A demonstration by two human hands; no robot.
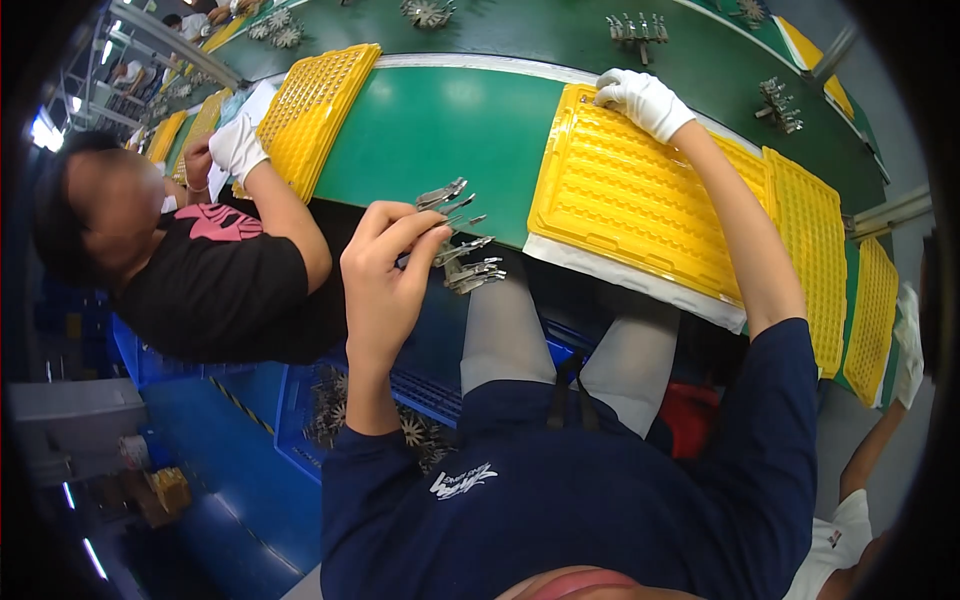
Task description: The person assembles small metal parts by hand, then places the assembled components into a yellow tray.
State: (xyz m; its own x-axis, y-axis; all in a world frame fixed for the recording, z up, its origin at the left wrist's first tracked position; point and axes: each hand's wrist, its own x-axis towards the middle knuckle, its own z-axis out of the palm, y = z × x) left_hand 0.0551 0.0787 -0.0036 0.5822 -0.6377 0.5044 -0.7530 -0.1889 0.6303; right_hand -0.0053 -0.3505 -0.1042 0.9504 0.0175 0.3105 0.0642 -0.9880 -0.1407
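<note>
The left hand, bare, is closed around a cluster of small metal parts, their thin prongs fanning out to the right, held up above the lap just near of the green belt. The right hand, in a white glove, reaches far across and pinches the far left corner of a yellow tray, fingers together on its rim. It looks like the loading step: parts gathered in one hand, the tray being steadied or squared on the belt's near edge. The next move would seem to call for bringing a single part out of the bunch and seating it in one of the tray's small pockets, which needs a fine pinch and the tray kept from sliding. The tray's rows of pockets look empty, as far as can be told. More yellow trays lie to its right, and another to the left, where a co-worker's gloved hand rests. Below the lap, a blue crate holds more metal clusters. Loose clusters sit on the far part of the belt.
</note>
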